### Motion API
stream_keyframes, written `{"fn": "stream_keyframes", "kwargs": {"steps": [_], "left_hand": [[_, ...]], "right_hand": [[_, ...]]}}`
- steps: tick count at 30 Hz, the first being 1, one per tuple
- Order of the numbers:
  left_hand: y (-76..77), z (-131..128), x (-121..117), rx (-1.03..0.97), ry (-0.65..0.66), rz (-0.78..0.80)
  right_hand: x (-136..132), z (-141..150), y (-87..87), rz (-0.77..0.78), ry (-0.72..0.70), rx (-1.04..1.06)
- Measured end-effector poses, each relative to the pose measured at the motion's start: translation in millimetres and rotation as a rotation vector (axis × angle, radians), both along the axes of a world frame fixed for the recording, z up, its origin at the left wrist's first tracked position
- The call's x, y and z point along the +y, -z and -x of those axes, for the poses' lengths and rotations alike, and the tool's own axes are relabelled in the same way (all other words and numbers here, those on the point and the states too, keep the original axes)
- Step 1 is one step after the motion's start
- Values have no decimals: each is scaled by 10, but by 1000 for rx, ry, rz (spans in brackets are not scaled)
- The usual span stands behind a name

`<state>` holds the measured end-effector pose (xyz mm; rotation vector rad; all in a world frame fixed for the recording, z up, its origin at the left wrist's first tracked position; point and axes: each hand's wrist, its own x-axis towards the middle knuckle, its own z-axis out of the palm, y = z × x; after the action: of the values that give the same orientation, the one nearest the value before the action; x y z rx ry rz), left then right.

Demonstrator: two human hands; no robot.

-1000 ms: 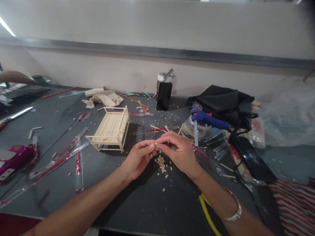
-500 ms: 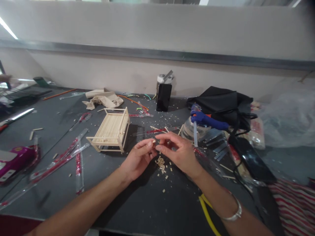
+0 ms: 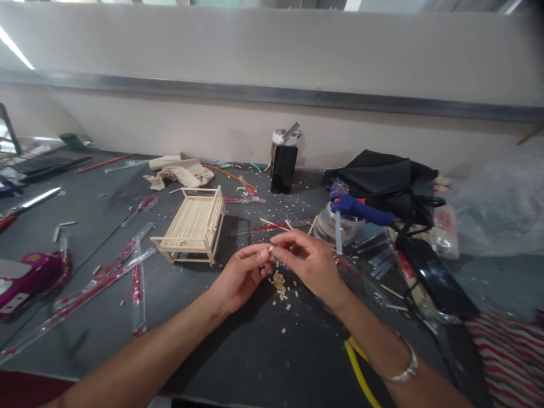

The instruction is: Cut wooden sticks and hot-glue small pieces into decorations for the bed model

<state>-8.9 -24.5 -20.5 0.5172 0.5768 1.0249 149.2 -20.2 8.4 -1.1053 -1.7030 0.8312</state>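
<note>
My left hand point(image 3: 244, 275) pinches a small cut piece of wooden stick point(image 3: 271, 248) between thumb and forefinger. The fingertips of my right hand point(image 3: 312, 266) meet at the same piece, thumb and forefinger closed on it. Under both hands lies a loose pile of short wooden bits point(image 3: 279, 283) on the dark table. Left of them stands a miniature bed point(image 3: 191, 224) made of thin wooden sticks, with rails and short legs; neither hand touches it.
A blue glue gun point(image 3: 361, 209) rests on a clear round container point(image 3: 335, 224) at right. Behind the hands, a phone point(image 3: 284, 170) leans upright. Red-and-clear plastic wrappers point(image 3: 102, 280) lie at left, near a purple device point(image 3: 32, 280). A yellow-handled tool point(image 3: 357, 368) is by my right forearm.
My right hand's thumb and forefinger have closed in on the small wooden piece held by my left hand; they were apart from it before. The bed has not moved.
</note>
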Motion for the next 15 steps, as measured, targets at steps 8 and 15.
{"fn": "stream_keyframes", "kwargs": {"steps": [8, 15], "left_hand": [[-9, 8, 6, 41, -15, -18], [-21, 19, 19, 102, -51, -78]], "right_hand": [[3, 3, 22, 15, -18, 35], [6, 5, 23, 36, -25, 62]]}}
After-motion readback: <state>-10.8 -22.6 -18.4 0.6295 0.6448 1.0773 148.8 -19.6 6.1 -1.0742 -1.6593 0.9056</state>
